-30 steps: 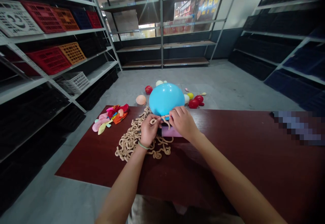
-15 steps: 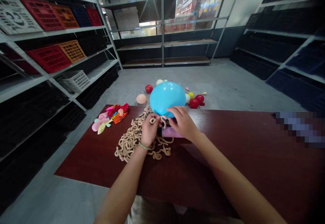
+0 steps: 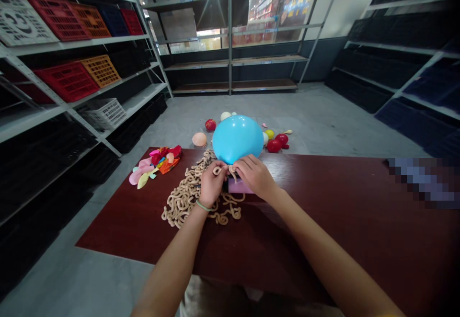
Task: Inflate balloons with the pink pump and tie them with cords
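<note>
A large inflated blue balloon (image 3: 237,137) stands in front of my hands, its lower end towards me. Close below it, my left hand (image 3: 211,184) is closed in a pinch on a beige cord (image 3: 217,170), which curls out over the fingers. My right hand (image 3: 258,177) is closed too, its fingertips pinching the cord right at the balloon's lower end. The balloon's neck is hidden by the fingers. A loose heap of the same cord (image 3: 185,192) spreads on the table around my left hand. Under my right hand lies a flat purple object (image 3: 237,186), partly covered.
Limp, uninflated balloons (image 3: 143,169) lie at the left of the dark red table (image 3: 323,211). Beyond its far edge, small inflated balloons (image 3: 275,145) rest on the grey floor (image 3: 309,116). Shelves with crates (image 3: 68,84) line the left side.
My right hand has come down from the balloon's side to its lower end, and its raised fingers have closed on the cord there. My left hand keeps its pinch.
</note>
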Available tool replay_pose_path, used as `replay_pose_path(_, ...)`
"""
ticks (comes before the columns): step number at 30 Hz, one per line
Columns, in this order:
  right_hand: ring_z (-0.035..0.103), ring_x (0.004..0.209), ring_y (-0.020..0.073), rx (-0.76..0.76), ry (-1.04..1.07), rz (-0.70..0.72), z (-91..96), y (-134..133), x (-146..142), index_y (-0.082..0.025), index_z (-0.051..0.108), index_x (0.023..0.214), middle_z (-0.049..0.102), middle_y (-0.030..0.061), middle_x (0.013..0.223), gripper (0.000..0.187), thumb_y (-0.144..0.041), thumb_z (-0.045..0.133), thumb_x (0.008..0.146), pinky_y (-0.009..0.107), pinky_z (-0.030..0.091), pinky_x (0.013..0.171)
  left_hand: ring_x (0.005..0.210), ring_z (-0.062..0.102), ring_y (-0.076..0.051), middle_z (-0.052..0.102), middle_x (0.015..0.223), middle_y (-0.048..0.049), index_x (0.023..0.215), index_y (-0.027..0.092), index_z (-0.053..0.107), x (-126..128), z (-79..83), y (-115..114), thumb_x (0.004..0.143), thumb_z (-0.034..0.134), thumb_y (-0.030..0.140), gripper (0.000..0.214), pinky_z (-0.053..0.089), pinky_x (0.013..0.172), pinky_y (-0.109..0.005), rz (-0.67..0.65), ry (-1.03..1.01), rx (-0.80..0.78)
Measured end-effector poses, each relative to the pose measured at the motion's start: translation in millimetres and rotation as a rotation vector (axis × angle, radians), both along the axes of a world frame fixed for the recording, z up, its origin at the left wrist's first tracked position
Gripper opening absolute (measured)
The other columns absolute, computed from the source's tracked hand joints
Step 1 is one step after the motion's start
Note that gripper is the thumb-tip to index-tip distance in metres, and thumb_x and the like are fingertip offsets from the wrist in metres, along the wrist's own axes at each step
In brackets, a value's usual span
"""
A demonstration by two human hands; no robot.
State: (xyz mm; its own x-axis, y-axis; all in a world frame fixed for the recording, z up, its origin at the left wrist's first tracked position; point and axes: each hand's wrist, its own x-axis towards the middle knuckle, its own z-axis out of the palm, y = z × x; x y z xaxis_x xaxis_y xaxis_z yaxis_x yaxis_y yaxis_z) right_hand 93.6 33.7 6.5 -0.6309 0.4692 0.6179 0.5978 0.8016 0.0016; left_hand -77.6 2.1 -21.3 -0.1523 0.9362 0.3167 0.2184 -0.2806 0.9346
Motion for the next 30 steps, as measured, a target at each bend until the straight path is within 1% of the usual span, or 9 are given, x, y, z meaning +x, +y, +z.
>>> replay_pose_path(4,0.047,0.081,0.0250,0.055,0.051,-0.205,-6.0,0.5,-3.3,-0.017,0.065,0.093,0.063,0.0100,0.087,0.022,-0.020,0.043,0.098,0.038,0.036,0.073,0.057,0.055,-0.013,0.064,0.070,0.0005,0.087,0.021,0.060,2.6,3.1,-0.1,0.093,0.056,0.038,0.019,0.042,0.058,-0.025,-0.007,0.053,0.014)
replay_pose_path(6,0.045,0.081,0.0259,0.054,0.084,-0.254,-10.0,1.4,-3.2,-0.017,0.064,0.094,0.061,0.0107,0.087,0.021,-0.020,0.044,0.097,0.039,0.034,0.073,0.058,0.056,-0.013,0.065,0.070,0.0006,0.086,0.021,0.060,3.6,4.7,0.5,0.093,0.056,0.038,0.019,0.042,0.059,-0.024,0.009,0.073,0.023)
replay_pose_path(15,0.048,0.086,0.0254,-0.002,0.150,-0.228,-13.8,2.5,1.0,-0.020,0.062,0.094,0.060,0.0092,0.088,0.019,-0.020,0.043,0.097,0.039,0.036,0.078,0.059,0.057,-0.014,0.066,0.072,0.0001,0.088,0.021,0.060,2.2,3.0,3.1,0.093,0.056,0.039,0.019,0.044,0.060,-0.025,0.013,0.055,0.012)
replay_pose_path(18,0.051,0.093,0.0248,-0.134,0.225,-0.092,-9.8,5.2,4.6,-0.021,0.062,0.098,0.061,0.0091,0.095,0.022,-0.020,0.040,0.098,0.039,0.042,0.084,0.062,0.058,-0.014,0.065,0.072,0.0000,0.087,0.020,0.060,4.3,4.3,3.4,0.093,0.056,0.038,0.019,0.044,0.063,-0.025,-0.055,0.030,-0.004)
replay_pose_path(21,0.055,0.103,0.0233,-0.305,0.462,0.033,-7.1,11.3,10.4,-0.024,0.060,0.106,0.061,0.0084,0.106,0.021,-0.022,0.042,0.097,0.040,0.046,0.092,0.065,0.058,-0.014,0.064,0.073,-0.0002,0.087,0.020,0.060,7.4,8.0,1.7,0.093,0.056,0.038,0.019,0.045,0.067,-0.026,-0.098,-0.001,0.016)
replay_pose_path(24,0.059,0.105,0.0229,-0.517,0.820,-0.032,-7.2,16.9,18.1,-0.024,0.056,0.115,0.059,0.0090,0.113,0.025,-0.033,0.054,0.092,0.042,0.050,0.092,0.067,0.060,-0.015,0.065,0.075,-0.0006,0.088,0.020,0.059,11.3,10.1,-2.2,0.092,0.057,0.039,0.020,0.046,0.068,-0.026,-0.103,-0.053,0.032)
replay_pose_path(27,0.061,0.104,0.0262,-0.814,1.042,-0.233,-4.5,15.2,29.0,-0.025,0.047,0.133,0.055,0.0137,0.125,0.064,-0.046,0.071,0.077,0.046,0.055,0.084,0.071,0.062,-0.016,0.066,0.076,-0.0012,0.088,0.019,0.061,18.4,9.8,-6.3,0.092,0.058,0.037,0.018,0.046,0.071,-0.026,-0.131,0.012,0.060)
replay_pose_path(28,0.062,0.105,0.0274,-0.922,1.089,-0.243,-1.5,12.1,33.3,-0.027,0.040,0.141,0.051,0.0155,0.132,0.078,-0.049,0.074,0.074,0.046,0.057,0.080,0.073,0.062,-0.016,0.066,0.078,-0.0014,0.089,0.019,0.061,21.7,9.8,-7.2,0.092,0.058,0.037,0.018,0.046,0.071,-0.027,-0.153,0.043,0.068)
replay_pose_path(30,0.061,0.111,0.0285,-1.101,1.193,-0.131,8.1,3.1,41.5,-0.038,0.021,0.151,0.042,0.0148,0.146,0.094,-0.053,0.073,0.075,0.045,0.059,0.073,0.073,0.062,-0.016,0.067,0.079,-0.0016,0.088,0.019,0.061,29.3,11.2,-7.9,0.092,0.059,0.036,0.017,0.046,0.071,-0.027,-0.224,0.091,0.069)
